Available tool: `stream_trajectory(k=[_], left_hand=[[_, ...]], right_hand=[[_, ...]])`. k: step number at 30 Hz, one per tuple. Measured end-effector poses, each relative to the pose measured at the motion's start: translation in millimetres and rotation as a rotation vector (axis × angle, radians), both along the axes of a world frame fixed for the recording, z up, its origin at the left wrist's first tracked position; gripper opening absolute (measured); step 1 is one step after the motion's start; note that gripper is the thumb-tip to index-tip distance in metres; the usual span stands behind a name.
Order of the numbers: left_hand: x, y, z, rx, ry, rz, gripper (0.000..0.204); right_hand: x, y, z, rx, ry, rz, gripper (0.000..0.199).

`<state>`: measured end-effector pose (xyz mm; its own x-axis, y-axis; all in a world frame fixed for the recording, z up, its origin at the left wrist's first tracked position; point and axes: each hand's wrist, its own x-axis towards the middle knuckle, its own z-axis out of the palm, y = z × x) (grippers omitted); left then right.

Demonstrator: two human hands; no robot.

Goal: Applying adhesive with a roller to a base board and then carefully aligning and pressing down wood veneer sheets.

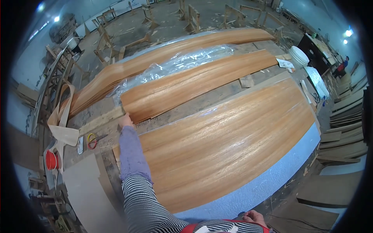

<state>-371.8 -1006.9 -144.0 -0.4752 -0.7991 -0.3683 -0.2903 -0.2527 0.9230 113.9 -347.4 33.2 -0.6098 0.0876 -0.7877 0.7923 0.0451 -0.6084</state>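
My left hand (125, 119) pinches the near corner of the middle veneer stack (198, 84), which runs long up-right across the bench (97, 149) (right hand (254, 217) low by my body, can't tell its grip).

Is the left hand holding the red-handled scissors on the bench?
No, the left hand rests at the end of the veneer stack; the scissors lie apart, untouched.

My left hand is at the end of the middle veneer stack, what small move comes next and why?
Probably pinch the top sheet's corner and lift it slightly. The left hand rests at the near end of the veneer stack, apparently not yet gripping, while the right hand sits by the board's near edge.
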Motion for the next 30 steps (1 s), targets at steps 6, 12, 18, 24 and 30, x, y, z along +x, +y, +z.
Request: stream_trajectory(k=[6,12,18,24,30], left_hand=[[4.4,72.1,25.5,-0.672,-0.401,-0.255,0.042],[19.5,82.9,69.1,-0.61,-0.415,-0.127,0.039],[19.0,84.5,72.2,-0.683,-0.411,-0.224,0.034],[13.4,35.3,54.9,-0.56,-0.069,-0.156,0.029],[13.3,45.2,53.4,-0.086,0.155,-0.113,0.018]], right_hand=[[-6.0,-2.2,9.4,0.0,0.024,-0.02,0.013],[-13.1,-2.8,11.3,0.028,0.015,0.066,0.012],[-6.2,0.5,1.7,0.034,0.045,0.029,0.01],[-6.3,-1.0,1.0,0.046,0.027,0.067,0.008],[-2.8,2.4,1.9,0.112,0.033,0.057,0.008]])
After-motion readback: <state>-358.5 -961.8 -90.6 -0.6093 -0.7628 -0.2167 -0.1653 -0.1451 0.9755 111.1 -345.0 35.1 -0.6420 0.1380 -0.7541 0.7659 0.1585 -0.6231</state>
